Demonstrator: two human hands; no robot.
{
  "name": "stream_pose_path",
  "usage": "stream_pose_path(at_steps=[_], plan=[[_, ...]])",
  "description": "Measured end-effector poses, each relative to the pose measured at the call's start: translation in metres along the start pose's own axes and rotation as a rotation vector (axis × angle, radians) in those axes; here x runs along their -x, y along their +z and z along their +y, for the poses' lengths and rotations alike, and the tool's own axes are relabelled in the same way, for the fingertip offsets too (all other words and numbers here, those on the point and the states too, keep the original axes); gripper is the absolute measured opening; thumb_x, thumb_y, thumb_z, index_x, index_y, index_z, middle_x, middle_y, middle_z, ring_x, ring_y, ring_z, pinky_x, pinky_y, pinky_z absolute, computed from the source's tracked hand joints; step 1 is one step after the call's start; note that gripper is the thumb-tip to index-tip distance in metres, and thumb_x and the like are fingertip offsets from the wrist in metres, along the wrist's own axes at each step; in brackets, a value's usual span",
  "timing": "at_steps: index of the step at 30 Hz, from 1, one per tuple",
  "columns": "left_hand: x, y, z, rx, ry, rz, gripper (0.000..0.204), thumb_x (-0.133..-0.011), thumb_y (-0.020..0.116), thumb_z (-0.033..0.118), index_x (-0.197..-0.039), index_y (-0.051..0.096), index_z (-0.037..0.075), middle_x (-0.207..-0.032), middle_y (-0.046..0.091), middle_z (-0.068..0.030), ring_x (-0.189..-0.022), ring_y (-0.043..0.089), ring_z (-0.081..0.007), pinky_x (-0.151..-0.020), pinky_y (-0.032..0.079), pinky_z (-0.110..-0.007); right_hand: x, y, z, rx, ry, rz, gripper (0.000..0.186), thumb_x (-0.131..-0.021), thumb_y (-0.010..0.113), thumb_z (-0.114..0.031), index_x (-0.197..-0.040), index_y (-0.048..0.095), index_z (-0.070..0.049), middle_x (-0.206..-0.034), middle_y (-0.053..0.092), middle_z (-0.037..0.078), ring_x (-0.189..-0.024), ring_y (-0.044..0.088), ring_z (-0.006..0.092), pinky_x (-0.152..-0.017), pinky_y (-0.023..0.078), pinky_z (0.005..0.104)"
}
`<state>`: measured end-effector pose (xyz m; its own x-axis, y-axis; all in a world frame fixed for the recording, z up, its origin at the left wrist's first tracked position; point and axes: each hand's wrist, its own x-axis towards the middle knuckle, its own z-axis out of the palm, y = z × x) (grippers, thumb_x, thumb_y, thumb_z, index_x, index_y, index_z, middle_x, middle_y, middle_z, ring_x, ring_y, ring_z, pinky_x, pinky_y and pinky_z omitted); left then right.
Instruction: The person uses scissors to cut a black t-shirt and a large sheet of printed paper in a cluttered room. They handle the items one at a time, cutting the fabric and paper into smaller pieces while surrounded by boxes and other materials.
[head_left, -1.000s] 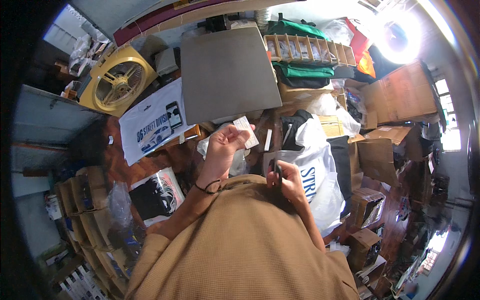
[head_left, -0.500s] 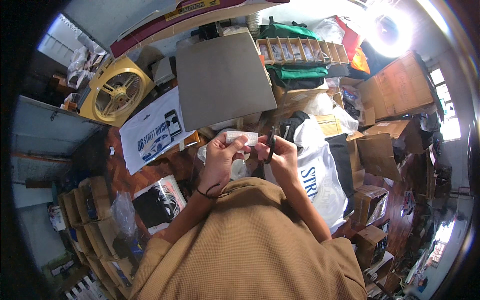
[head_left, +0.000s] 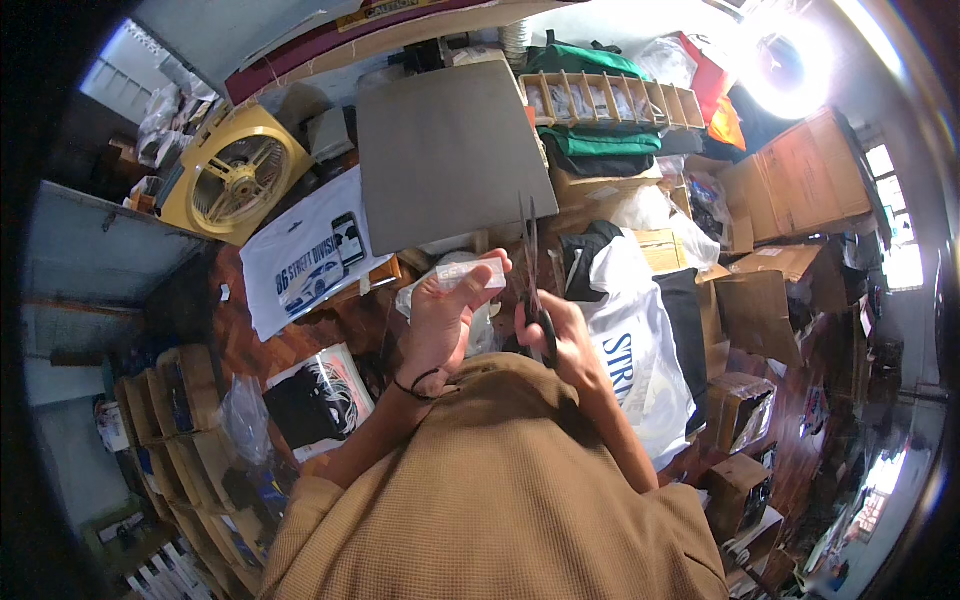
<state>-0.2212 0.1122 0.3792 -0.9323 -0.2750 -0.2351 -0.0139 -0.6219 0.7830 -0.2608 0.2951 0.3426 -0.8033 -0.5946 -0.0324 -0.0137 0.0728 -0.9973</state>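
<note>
Between the thumb and fingers of my left hand [head_left: 447,310] is a small whitish rectangular label [head_left: 470,275] with faint print. My right hand [head_left: 568,335] grips a pair of black-handled scissors [head_left: 532,250], blades pointing away from me. The blades stand a little to the right of the label, apart from it. Just beyond both hands lies a flat grey platen [head_left: 455,150]. To the right of my right hand a white printed shirt [head_left: 640,340] is draped over dark cloth. Part of the label is hidden under my left thumb.
A white printed shirt [head_left: 310,255] with a phone [head_left: 347,240] on it lies left of the platen. A yellow fan [head_left: 240,180] stands at the far left. Behind is a wooden divided rack [head_left: 610,100]. Cardboard boxes [head_left: 795,170] crowd the right; shelves [head_left: 185,430] stand lower left.
The scissors have swung from being held back in my right hand to pointing forward with blades showing. My right hand has lowered slightly; the label has tilted and shifted a little left.
</note>
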Motion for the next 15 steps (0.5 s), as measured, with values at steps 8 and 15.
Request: stream_pose_path(at_steps=[8,15], plan=[[-0.005,0.008,0.018,0.02,0.0,-0.034,0.02,-0.099,0.062,0.013,-0.109,0.066,-0.004,-0.11,0.071,-0.0174,-0.101,0.071,-0.0258,-0.087,0.06,-0.033,0.019,0.009,-0.022,0.166,0.058,-0.107,0.039,-0.08,0.072,-0.032,-0.087,0.061,0.004,-0.077,0.056,0.016,-0.07,0.057,0.0293,-0.063,0.043,0.0378],[-0.005,0.013,0.019,-0.015,-0.013,-0.012,0.019,-0.099,0.061,0.012,-0.11,0.065,-0.003,-0.109,0.071,-0.0182,-0.098,0.072,-0.0265,-0.084,0.061,-0.034,0.017,0.006,-0.023,0.219,0.047,-0.083,0.035,-0.079,0.073,-0.028,-0.083,0.062,0.005,-0.075,0.055,0.017,-0.069,0.057,0.0288,-0.062,0.042,0.0379]])
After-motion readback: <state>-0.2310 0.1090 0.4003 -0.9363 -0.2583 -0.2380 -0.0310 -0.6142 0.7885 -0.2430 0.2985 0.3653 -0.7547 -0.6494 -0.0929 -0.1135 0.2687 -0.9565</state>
